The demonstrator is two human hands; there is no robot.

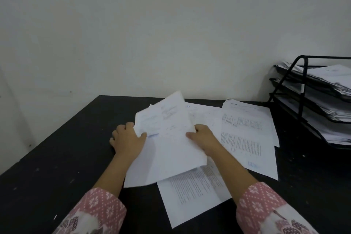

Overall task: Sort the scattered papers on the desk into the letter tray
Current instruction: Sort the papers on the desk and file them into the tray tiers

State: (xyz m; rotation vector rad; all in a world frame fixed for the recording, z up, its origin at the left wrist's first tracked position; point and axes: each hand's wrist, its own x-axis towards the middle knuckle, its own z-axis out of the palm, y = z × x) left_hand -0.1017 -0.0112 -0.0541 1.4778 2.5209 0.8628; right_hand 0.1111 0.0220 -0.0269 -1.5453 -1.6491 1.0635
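Note:
A loose bundle of white printed sheets (169, 138) is lifted off the black desk (57, 157) at its middle. My left hand (128, 141) grips the bundle's left edge, thumb on top. On the bundle's right edge is my right hand (203, 137), which pinches it with the thumb over the paper. More printed papers (247, 135) lie spread flat to the right, and another sheet (191, 192) lies under my forearms. The black wire letter tray (303, 89) stands at the far right, its three tiers stacked with papers.
A plain white wall (152, 34) rises directly behind the desk. The desk's left edge (47, 135) runs diagonally toward the wall. My sleeves (98, 213) are pink and patterned, at the bottom of the view.

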